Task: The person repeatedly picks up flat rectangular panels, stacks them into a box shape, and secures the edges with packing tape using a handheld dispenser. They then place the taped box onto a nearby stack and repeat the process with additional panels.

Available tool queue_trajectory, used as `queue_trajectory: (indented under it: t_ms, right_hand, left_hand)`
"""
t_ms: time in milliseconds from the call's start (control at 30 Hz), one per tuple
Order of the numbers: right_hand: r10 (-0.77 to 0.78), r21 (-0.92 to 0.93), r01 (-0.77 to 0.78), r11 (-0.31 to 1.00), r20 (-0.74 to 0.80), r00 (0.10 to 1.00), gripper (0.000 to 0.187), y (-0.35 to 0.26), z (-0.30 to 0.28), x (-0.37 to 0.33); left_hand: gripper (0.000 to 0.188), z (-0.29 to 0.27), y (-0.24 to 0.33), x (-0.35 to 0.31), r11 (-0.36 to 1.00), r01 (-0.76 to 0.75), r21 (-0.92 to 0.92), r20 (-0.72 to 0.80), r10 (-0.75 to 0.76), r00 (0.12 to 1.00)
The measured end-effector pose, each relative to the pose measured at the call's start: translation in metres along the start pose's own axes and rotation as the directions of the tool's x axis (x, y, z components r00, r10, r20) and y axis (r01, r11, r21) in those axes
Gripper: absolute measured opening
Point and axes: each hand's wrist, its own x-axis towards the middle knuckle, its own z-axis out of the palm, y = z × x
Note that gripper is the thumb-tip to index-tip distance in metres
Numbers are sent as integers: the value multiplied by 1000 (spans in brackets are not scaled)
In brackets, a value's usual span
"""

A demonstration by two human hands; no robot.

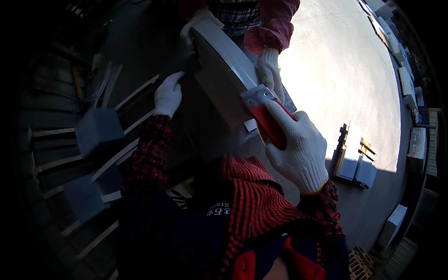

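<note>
My right hand (298,147), in a white knit glove, grips the red handle of a scraper (267,116) whose metal blade lies against the edge of a large grey stone slab (224,70). My left hand (168,95), also gloved, rests with fingers spread on the slab's dark left side. Across the slab stands another person in a plaid shirt. One of that person's gloved hands (270,72) lies on the slab's right edge just above the scraper blade. The other gloved hand (198,21) holds the far end.
Grey stone blocks (98,128) lie on pale rails (135,93) in shadow at the left. A sunlit concrete floor (340,60) spreads to the right, with a stack of slabs on a pallet (354,156) and more stacks (406,84) along the far right edge.
</note>
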Motion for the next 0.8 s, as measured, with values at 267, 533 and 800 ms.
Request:
queue_trajectory:
  t_ms: [267,533,800]
  right_hand:
    - [40,39,-38,999,-62,997,75,39,18,-83]
    - [35,43,-32,999,-71,997,73,62,44,-114]
    - [13,-25,-13,1000,23,1000,66,64,55,-113]
  left_hand:
    - [85,-19,141,48,521,-848,96,212,822,529]
    - [86,15,161,32,501,-860,101,376,781,499]
    - [90,5,166,12,689,-723,53,529,595,605]
